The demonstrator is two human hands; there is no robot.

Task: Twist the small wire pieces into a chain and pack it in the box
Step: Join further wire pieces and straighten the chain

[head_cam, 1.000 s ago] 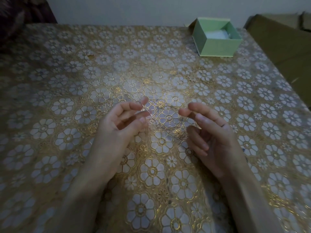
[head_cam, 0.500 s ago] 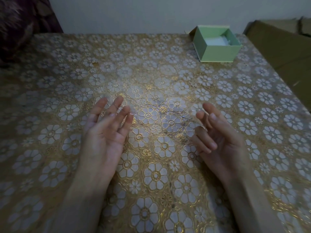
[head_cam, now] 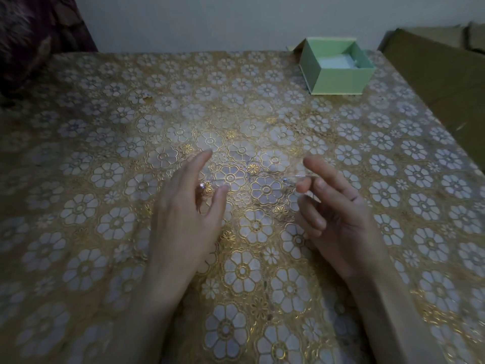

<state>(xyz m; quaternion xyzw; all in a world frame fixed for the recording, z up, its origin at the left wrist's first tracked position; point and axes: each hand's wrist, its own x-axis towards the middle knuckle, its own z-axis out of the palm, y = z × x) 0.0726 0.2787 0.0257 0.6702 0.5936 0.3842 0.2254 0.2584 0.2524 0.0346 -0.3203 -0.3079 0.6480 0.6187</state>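
Hands are hovering side by side over the near middle of the desk (head_cam: 78, 179), which is wearing a gold floral cloth. The left hand (head_cam: 183, 219) is lying palm down with its fingers (head_cam: 202, 158) straight and released, gripping nothing; a small bright bead or stone (head_cam: 202, 185) is glinting just beside its thumb, though whether it is touching the hand I cannot tell. The right hand (head_cam: 338, 219) is pinching a thin wire piece (head_cam: 296, 177) between thumb and forefinger, its tip pointing left towards the other hand, probably so that the left can take the free end for twisting. Its remaining fingers are curling loosely inward. The green box (head_cam: 338, 82) is standing open at the far right of the desk, well apart from both hands, likely waiting for the finished chain. No chain is showing yet.
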